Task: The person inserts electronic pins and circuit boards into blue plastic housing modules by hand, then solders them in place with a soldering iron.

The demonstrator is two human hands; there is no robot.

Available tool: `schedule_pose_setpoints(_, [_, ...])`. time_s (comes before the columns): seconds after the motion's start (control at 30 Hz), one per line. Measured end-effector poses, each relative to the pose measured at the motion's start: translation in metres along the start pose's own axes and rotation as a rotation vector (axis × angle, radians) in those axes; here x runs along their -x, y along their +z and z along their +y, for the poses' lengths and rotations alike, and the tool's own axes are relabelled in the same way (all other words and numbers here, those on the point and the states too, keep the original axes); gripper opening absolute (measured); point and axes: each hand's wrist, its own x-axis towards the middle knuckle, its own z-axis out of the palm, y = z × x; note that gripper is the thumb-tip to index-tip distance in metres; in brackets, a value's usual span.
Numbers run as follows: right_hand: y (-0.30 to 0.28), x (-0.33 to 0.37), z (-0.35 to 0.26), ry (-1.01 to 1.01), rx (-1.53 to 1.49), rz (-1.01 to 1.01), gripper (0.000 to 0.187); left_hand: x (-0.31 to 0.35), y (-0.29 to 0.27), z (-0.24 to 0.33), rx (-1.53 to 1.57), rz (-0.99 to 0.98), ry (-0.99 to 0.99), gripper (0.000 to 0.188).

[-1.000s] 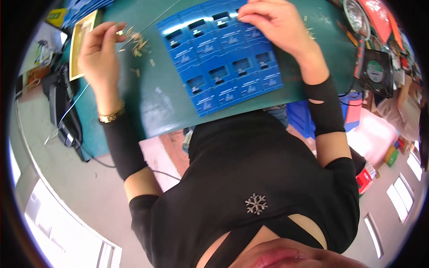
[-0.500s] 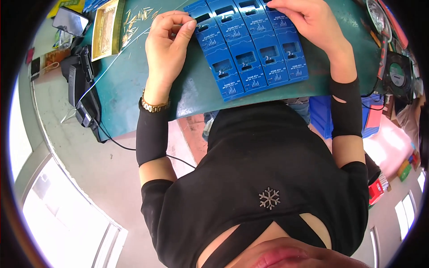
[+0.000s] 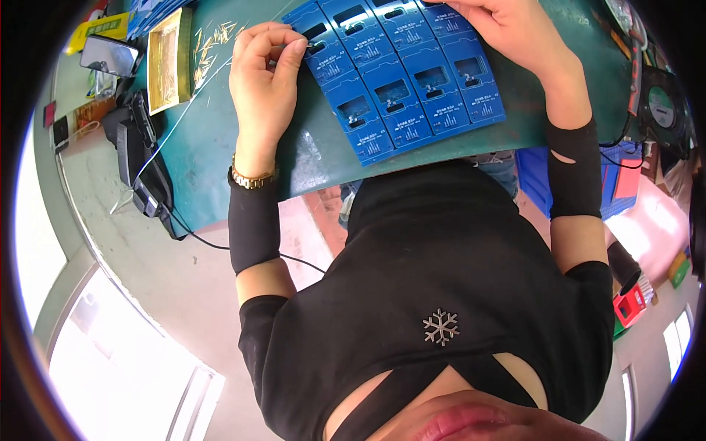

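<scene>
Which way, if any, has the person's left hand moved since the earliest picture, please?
Yes: judged against the yellow tray, the left hand has moved right, away from the tray and close to the left edge of the blue sheet.

You have a phone (image 3: 110, 55) at upper left. You see a red box (image 3: 629, 306) at lower right.
</scene>
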Motion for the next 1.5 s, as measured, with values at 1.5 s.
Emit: schedule_pose_setpoints(1.5, [0.004, 0.008, 0.017, 0.076, -0.059, -0.121, 0.022, 0.007, 0.010, 0.002, 0.066, 0.025, 0.057, 0.007])
